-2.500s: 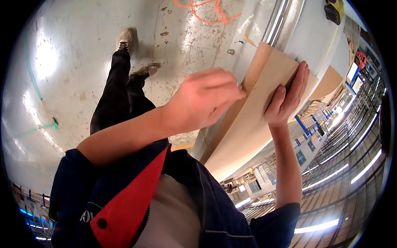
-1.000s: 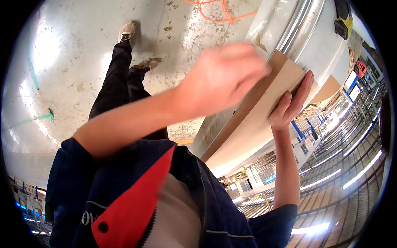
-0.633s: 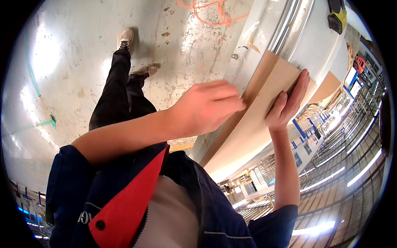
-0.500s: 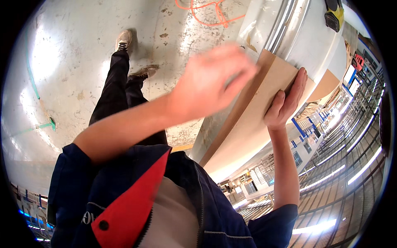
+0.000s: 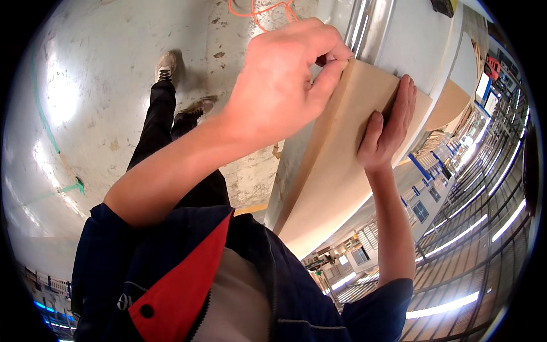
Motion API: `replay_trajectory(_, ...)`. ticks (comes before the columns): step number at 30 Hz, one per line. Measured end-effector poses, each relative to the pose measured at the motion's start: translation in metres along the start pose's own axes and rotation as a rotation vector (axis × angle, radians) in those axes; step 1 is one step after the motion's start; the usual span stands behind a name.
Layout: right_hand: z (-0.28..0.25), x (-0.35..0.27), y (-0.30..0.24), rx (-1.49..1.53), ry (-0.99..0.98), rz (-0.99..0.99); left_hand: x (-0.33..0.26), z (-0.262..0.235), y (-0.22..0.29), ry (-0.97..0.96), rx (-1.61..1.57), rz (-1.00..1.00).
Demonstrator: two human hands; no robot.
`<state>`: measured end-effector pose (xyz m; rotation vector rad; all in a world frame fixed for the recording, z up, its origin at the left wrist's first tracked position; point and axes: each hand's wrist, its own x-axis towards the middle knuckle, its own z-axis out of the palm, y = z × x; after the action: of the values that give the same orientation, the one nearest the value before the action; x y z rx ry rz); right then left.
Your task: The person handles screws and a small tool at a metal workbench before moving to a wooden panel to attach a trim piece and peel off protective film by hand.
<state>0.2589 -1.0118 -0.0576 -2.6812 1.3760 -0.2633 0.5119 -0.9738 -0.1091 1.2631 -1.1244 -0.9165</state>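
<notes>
The board [image 5: 342, 154] under the left hand [image 5: 279, 85] and right hand [image 5: 387, 128] is plain light tan, a shade browner along its edge; the jacket [image 5: 188, 273] is dark navy with a bright red collar panel and a black button; the shirt beneath is pale grey; the trousers [image 5: 165, 137] are black, the shoes [image 5: 166, 65] beige; the floor [image 5: 102, 85] is glossy grey, speckled with dark stains, crossed by a thin green line and an orange cable [image 5: 256, 11].
</notes>
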Motion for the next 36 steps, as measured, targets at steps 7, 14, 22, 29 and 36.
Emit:
replay_trajectory(7, -0.002, -0.004, 0.001, -0.006, -0.017, 0.008, -0.005, 0.006, -0.002, 0.069, -0.275, -0.22)
replay_trajectory(14, -0.003, 0.0, -0.001, -0.009, -0.023, 0.0, 0.0, 0.001, 0.004, 0.023, -0.111, -0.068)
replay_trajectory(22, -0.003, -0.001, -0.003, 0.008, -0.035, 0.019, 0.005, 0.003, -0.004, 0.09, -0.161, -0.064)
replay_trajectory(29, -0.001, -0.002, 0.001, 0.005, -0.039, 0.023, -0.042, 0.001, -0.004, -0.009, -0.134, 0.008)
replay_trajectory(36, -0.001, -0.002, -0.003, 0.016, -0.05, 0.028, 0.0, 0.0, -0.013, 0.111, -0.125, 0.057)
